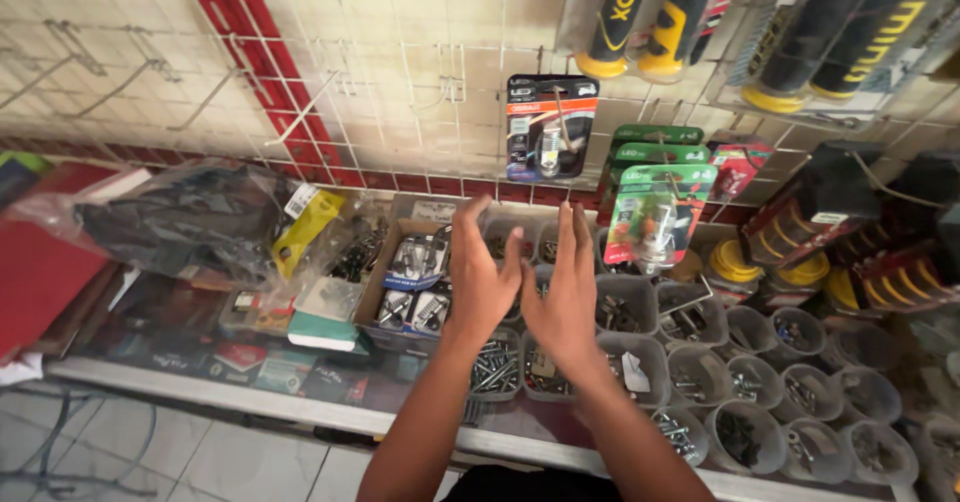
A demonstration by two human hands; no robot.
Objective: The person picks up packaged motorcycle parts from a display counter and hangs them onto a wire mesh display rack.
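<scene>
My left hand (480, 277) and my right hand (563, 292) are raised side by side over a shop counter, fingers spread, palms turned toward each other and nearly touching. Neither hand holds anything. Below them sit several small clear plastic tubs (497, 365) of bolts and screws. A cardboard box (410, 277) of packaged small parts lies just left of my left hand. A blister pack with a bulb (549, 127) hangs on the wire grid above my hands.
A wire grid with hooks (330, 82) covers the tiled wall. Green bulb packs (655, 207) hang right of my hands. Handlebar grips (650, 17) hang at the top right. A black item in a clear bag (185, 217) lies at left. Round tubs (745, 432) line the counter's right.
</scene>
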